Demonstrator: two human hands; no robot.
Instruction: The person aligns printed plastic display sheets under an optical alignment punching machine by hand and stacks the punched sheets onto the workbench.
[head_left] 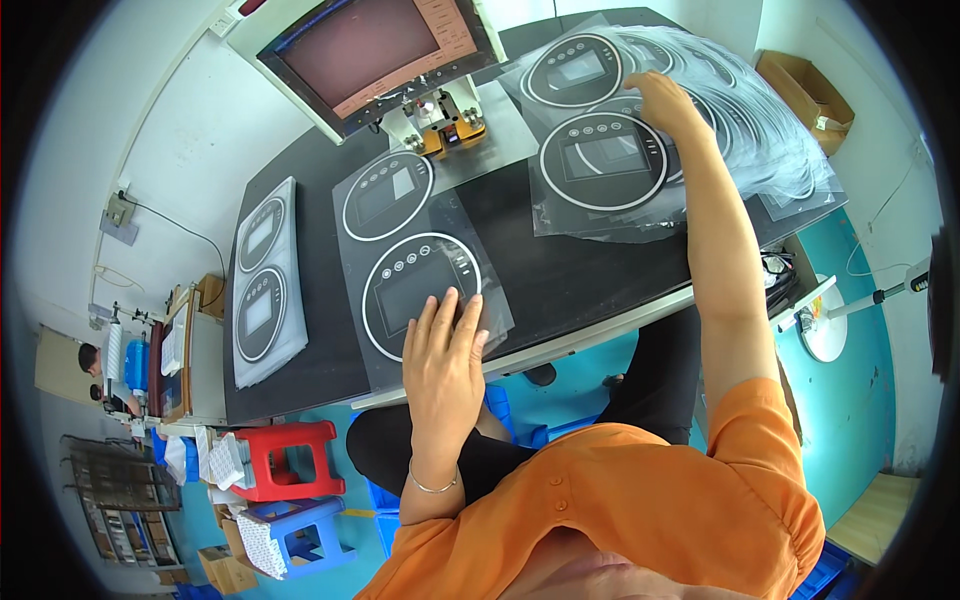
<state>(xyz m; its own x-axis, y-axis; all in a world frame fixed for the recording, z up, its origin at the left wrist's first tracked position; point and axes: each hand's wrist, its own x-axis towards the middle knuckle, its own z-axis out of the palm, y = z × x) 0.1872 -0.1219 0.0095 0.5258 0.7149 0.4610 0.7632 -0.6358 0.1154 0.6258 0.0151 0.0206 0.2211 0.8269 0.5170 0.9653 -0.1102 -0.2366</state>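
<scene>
left hand (443, 345) flat on clear, black-circled plastic sheet (422, 265) before white, dark-screened machine (365, 65) | right hand (662, 100) curled at matching fanned pile (745, 130) right of machine, grip unclear | edge-only handling should limit smudges

My black surface (575, 285) carries a stack of printed sheets (264, 287) at left, a printed sheet (422, 270) under my left hand (442, 345), a screened machine (375, 50) behind, and a fanned pile (750, 130) at right.

The left grip (443, 360) is palm down, and its fingers (445, 318) are straight and slightly spread, pointing forward. The right arm (725, 260) stretches far forward; at its end the right grip (664, 102) points to the left, with the fingers partly curled.
</scene>
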